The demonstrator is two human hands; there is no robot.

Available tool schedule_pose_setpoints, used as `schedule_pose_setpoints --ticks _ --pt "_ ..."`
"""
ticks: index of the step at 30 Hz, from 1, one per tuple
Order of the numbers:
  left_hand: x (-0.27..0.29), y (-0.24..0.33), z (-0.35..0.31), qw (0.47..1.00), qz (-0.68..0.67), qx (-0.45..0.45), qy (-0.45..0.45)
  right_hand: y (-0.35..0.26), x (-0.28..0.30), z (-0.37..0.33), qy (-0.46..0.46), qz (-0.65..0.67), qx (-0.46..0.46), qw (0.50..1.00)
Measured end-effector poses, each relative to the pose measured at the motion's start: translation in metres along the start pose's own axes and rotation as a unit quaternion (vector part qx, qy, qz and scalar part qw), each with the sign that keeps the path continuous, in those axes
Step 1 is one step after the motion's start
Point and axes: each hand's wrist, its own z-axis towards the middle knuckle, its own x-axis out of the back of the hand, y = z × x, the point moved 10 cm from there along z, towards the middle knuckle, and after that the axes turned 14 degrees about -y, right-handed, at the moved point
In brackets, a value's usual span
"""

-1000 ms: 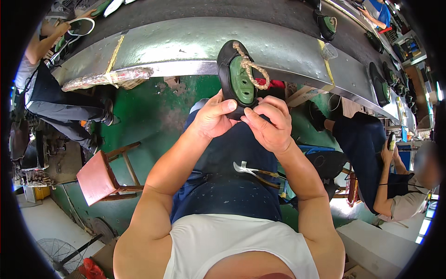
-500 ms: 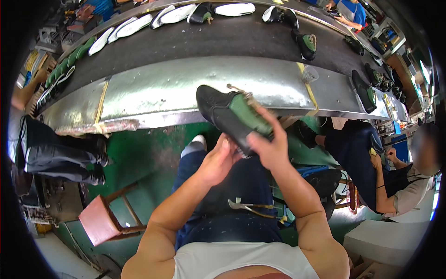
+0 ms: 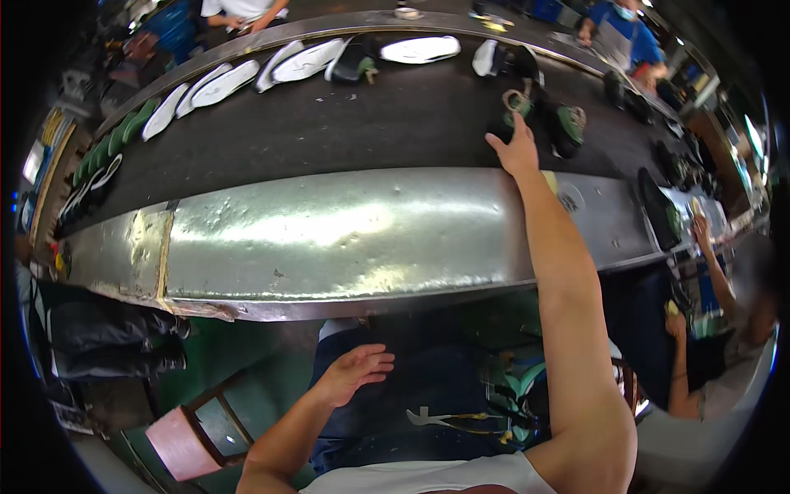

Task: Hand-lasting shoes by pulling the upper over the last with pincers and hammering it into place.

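My right arm is stretched across the metal ledge over the dark bench surface. My right hand is open, thumb spread from the fingers, right at a black shoe with green lining. The hand partly hides this shoe, and I cannot tell whether the fingertips touch it. Just to its right sits another black shoe with green lining. My left hand hangs above my lap, open and holding nothing. A metal pincer-like tool with yellowish handles lies on my lap.
White soles and green pieces line the far left. A black shoe stands on the ledge's right end. A co-worker sits at right; others are across the bench. A pink-seated stool stands at lower left.
The black shoe has left my hands and now sits on the dark surface. My right hand has reached far forward; my left has dropped toward my lap. The view has shifted closer to the bench.
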Motion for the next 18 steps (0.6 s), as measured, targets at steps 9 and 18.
schedule_pose_setpoints --ticks 9,18 --pt "-0.077 0.159 -0.014 0.942 0.196 -0.027 -0.271 0.030 0.016 0.033 0.002 0.013 -0.077 0.997" --pt "0.143 0.525 0.087 0.749 0.440 -0.311 0.385 -0.069 0.007 0.008 0.034 -0.031 0.209 0.977"
